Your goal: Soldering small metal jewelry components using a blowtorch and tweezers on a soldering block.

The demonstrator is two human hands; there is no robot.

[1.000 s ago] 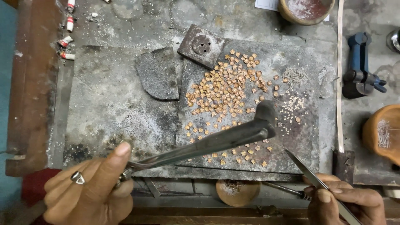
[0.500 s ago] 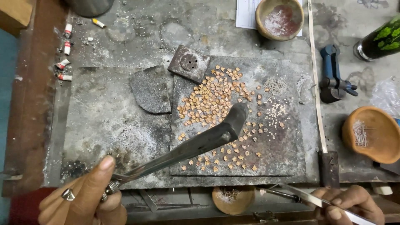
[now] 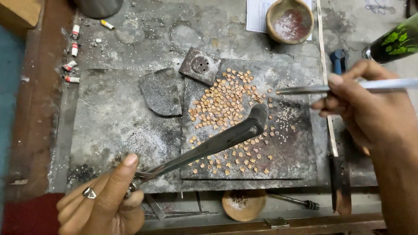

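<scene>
My left hand, a ring on one finger, grips a long dark metal torch pipe whose bent tip hangs over the dark slab. Many small orange-gold pieces lie scattered on that slab, with a patch of tiny pale beads at its right. My right hand holds long steel tweezers; their points reach left to the right edge of the scattered pieces.
A small square block with a round dimple and a broken dark slate piece lie by the slab. Clay bowls stand at the back and front. A green-patterned can, blue tool and cigarette butts surround the sooty bench.
My right hand rose from the near right edge to the slab's right side, bringing the tweezers' points over the pieces. The torch pipe stayed over the slab as the view shifted.
</scene>
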